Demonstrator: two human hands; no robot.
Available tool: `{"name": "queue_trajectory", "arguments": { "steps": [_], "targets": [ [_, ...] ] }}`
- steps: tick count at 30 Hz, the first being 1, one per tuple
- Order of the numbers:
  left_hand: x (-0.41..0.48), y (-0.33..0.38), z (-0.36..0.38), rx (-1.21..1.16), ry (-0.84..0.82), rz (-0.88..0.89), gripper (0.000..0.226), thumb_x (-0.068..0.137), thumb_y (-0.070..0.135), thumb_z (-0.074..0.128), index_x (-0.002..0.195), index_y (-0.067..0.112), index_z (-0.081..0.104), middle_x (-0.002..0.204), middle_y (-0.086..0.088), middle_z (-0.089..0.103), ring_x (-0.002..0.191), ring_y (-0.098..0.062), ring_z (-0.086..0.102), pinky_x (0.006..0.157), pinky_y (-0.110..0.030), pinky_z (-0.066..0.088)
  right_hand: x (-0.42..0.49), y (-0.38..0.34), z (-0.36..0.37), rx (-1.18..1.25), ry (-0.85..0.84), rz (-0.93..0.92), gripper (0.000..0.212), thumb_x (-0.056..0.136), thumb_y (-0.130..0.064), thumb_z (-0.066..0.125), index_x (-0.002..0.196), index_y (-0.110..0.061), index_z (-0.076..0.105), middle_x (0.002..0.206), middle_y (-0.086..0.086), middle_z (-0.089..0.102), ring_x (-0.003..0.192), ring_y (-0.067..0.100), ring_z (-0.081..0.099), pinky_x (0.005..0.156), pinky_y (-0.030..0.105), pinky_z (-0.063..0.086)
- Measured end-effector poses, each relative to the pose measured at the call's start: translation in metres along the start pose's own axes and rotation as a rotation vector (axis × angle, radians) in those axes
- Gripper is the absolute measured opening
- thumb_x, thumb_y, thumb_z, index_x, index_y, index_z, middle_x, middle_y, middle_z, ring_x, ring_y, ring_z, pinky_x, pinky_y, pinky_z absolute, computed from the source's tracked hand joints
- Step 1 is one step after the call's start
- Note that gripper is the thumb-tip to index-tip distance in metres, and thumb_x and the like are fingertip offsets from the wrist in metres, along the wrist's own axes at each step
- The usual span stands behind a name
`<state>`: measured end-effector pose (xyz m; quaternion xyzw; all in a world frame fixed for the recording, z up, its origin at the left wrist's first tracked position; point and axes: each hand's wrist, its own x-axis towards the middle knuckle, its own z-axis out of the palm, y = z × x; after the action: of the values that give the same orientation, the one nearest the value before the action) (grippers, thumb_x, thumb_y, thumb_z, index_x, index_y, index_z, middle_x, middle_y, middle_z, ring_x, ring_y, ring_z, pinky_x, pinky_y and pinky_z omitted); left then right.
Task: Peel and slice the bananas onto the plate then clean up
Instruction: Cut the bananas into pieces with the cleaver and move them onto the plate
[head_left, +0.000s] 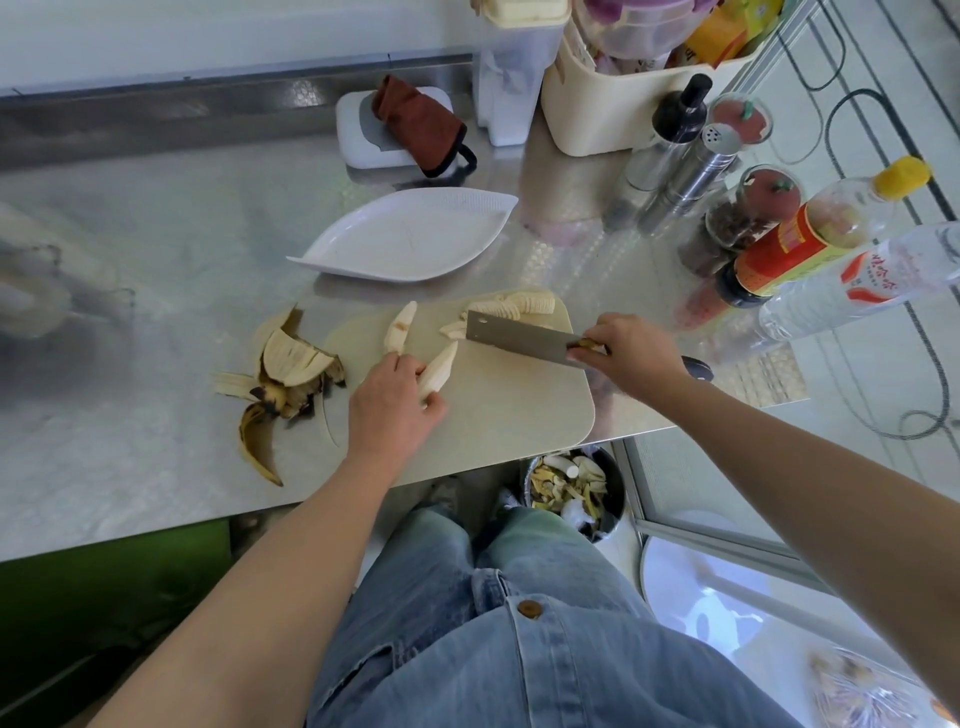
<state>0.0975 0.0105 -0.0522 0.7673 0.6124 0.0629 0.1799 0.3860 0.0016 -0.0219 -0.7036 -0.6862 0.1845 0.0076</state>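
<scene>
On my feed the bananas are peeled and all on the cutting board (511, 410), which lies at the near edge of the steel counter (156, 234). The left hand (392, 410) grips one peeled banana piece (440, 370) between thumb and curled fingers, near the board's left side. A second peeled piece (401, 327) lies just beyond it, its near end at the fingertips. A row of cut slices (519, 305) sits at the board's far edge. The right hand (631, 353) is closed round the handle of a cleaver (519, 340), whose broad blade lies beside the slices, a small offcut at its tip. The white leaf-shaped plate (410, 236) stands just behind the board with nothing on it. The spotted peels (283, 376) lie spread on the counter to the left of the board, touching its edge. On the floor below the counter, a bin (615, 512) holds scraps. To the right stand a yellow-capped bottle (810, 234) with a red and yellow label and a clear bottle (883, 280) with red characters; I cannot read either. Behind them are red-lidded jars (753, 208), a steel shaker (696, 171) and a cream basket (623, 104). A brown cloth (421, 122) lies on a white box (358, 140) at the back.
</scene>
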Motion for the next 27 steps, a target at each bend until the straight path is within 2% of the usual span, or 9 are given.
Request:
{"name": "queue_trajectory", "arguments": {
  "steps": [3,6,9,13,16,20,24,27],
  "targets": [
    [0.0,0.0,0.0,0.024,-0.014,0.056,0.029,0.078,0.029,0.065,0.1,0.01,0.06,0.093,-0.005,0.057,0.082,-0.023,0.056,0.062,-0.033,0.044,-0.004,-0.002,-0.003,0.169,-0.019,-0.007,0.037,0.088,-0.041,0.062,0.063,-0.015,0.055,0.063,-0.003,0.044,0.057,0.014,0.042,0.048,0.028,0.023],
    [0.0,0.003,0.002,0.049,-0.043,0.202,0.03,0.076,0.028,0.066,0.1,0.012,0.061,0.093,-0.003,0.058,0.079,-0.022,0.056,0.056,-0.03,0.042,-0.013,-0.009,-0.006,0.284,-0.011,0.02,0.045,0.089,-0.032,0.064,0.054,-0.021,0.039,0.052,-0.005,0.038,0.048,0.01,0.035,0.048,0.026,0.023],
    [0.0,0.012,0.004,0.05,-0.057,0.261,0.031,0.075,0.027,0.065,0.103,0.013,0.063,0.095,-0.003,0.059,0.08,-0.022,0.055,0.056,-0.029,0.037,-0.023,-0.015,-0.007,0.32,0.001,0.055,0.044,0.09,-0.027,0.063,0.054,-0.02,0.038,0.049,-0.004,0.038,0.046,0.01,0.035,0.047,0.026,0.024],
    [0.001,0.025,0.01,0.007,-0.051,0.182,0.031,0.078,0.027,0.066,0.103,0.009,0.061,0.095,-0.007,0.059,0.08,-0.025,0.057,0.059,-0.03,0.035,-0.039,-0.021,0.001,0.267,-0.005,0.019,0.042,0.091,-0.024,0.061,0.054,-0.02,0.04,0.052,-0.003,0.042,0.048,0.013,0.041,0.049,0.028,0.028],
    [-0.003,0.031,0.012,-0.041,-0.066,0.107,0.033,0.079,0.026,0.068,0.105,0.009,0.057,0.098,-0.008,0.058,0.086,-0.029,0.058,0.065,-0.037,0.045,-0.048,-0.025,0.01,0.173,-0.014,-0.002,0.037,0.091,-0.024,0.059,0.058,-0.015,0.044,0.056,-0.001,0.043,0.054,0.022,0.047,0.051,0.03,0.031],
    [-0.006,0.034,0.013,-0.107,-0.076,0.054,0.035,0.081,0.026,0.069,0.108,0.008,0.056,0.101,-0.01,0.058,0.089,-0.03,0.058,0.073,-0.04,0.047,-0.053,-0.039,0.014,0.082,-0.039,-0.005,0.046,0.095,-0.026,0.051,0.055,-0.025,0.028,0.058,-0.005,0.034,0.055,0.019,0.039,0.047,0.023,0.019],
    [-0.009,0.036,0.014,-0.124,-0.09,0.045,0.038,0.081,0.03,0.07,0.109,0.009,0.056,0.102,-0.009,0.058,0.088,-0.028,0.059,0.074,-0.037,0.045,-0.056,-0.051,0.016,0.06,-0.057,0.036,0.035,0.097,-0.027,0.047,0.064,-0.015,0.041,0.065,0.003,0.045,0.059,0.02,0.043,0.05,0.028,0.024],
    [-0.01,0.037,0.016,-0.166,-0.101,0.006,0.041,0.081,0.035,0.071,0.111,0.012,0.057,0.104,-0.005,0.058,0.089,-0.025,0.059,0.076,-0.034,0.045,-0.056,-0.058,0.016,0.088,-0.067,0.04,0.043,0.097,-0.027,0.048,0.057,-0.019,0.033,0.061,0.0,0.04,0.052,0.013,0.037,0.048,0.025,0.021]
  ]
}}
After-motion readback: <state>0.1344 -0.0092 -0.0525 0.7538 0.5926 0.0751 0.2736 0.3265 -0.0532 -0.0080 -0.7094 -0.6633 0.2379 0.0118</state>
